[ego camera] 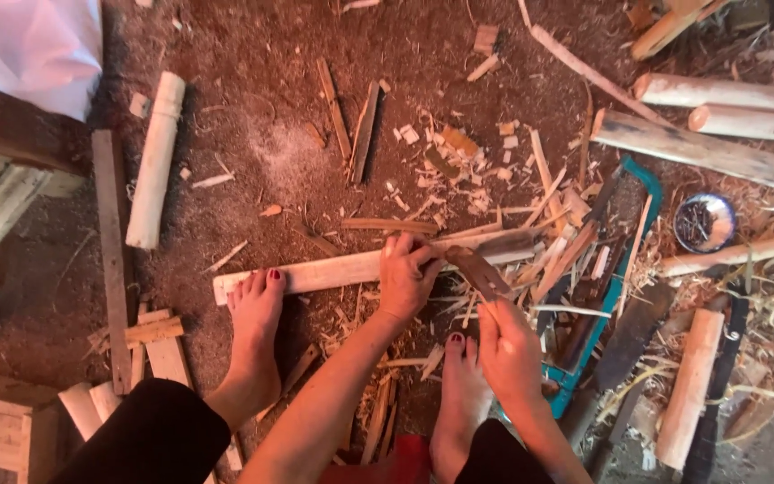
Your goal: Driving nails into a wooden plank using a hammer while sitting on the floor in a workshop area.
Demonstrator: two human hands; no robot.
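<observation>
Left hand (408,273) clamps the long pale stick (333,270) on the ground; right hand (508,350) grips a brown blade (479,272) just right

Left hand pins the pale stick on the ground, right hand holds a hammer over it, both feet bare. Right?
No: the head view shows the right hand holding a dark blade, not a hammer. The left hand does pin the pale stick, and both feet are bare.

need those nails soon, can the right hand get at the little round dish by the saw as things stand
Probably not at once. The right hand is shut on a dark blade, so it has no free grip. The dish lies open beyond the teal-framed saw, and nothing covers it.
</observation>
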